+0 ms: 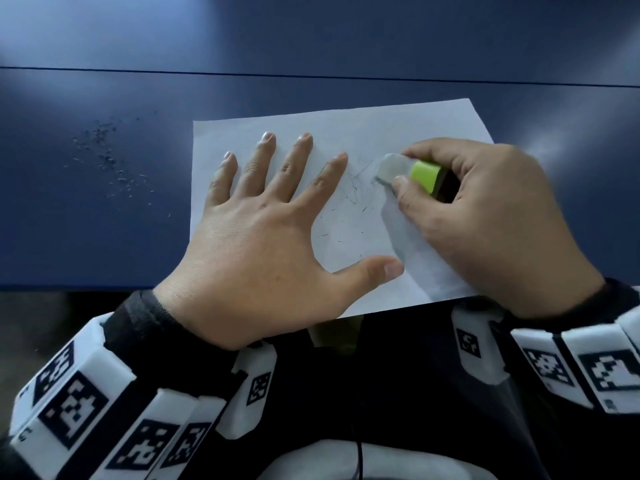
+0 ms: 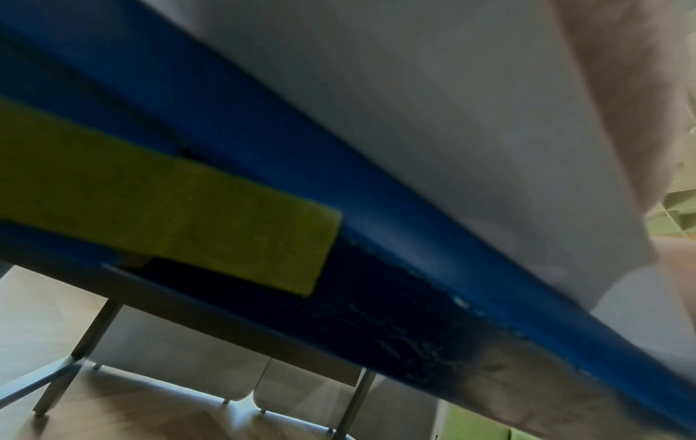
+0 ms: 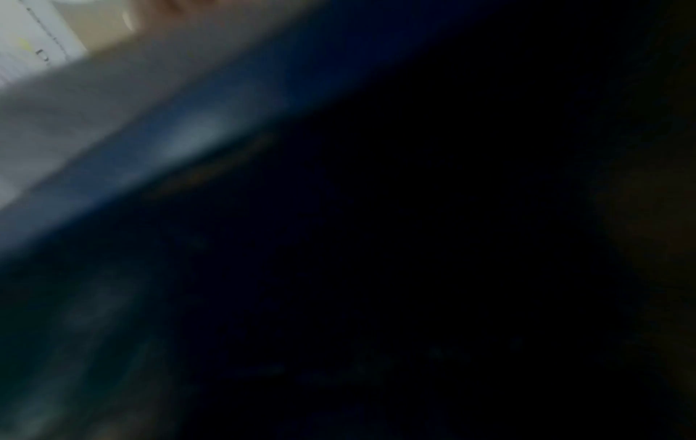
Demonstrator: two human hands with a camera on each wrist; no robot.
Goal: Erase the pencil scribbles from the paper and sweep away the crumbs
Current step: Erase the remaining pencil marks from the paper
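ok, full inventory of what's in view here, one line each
white sheet of paper: one, white, on the table's near edge, pinned by the left hand
white eraser in a lime-green sleeve: one, on the paper, in the right hand
faint pencil scribbles: few, grey, mid-paper beside the eraser
dark eraser crumbs: scattered, on the table left of the paper; a few on the paper
dark blue table: one
yellow-green strip: one, at the table's front edge
left hand: flat, fingers spread
right hand: gripping the eraser
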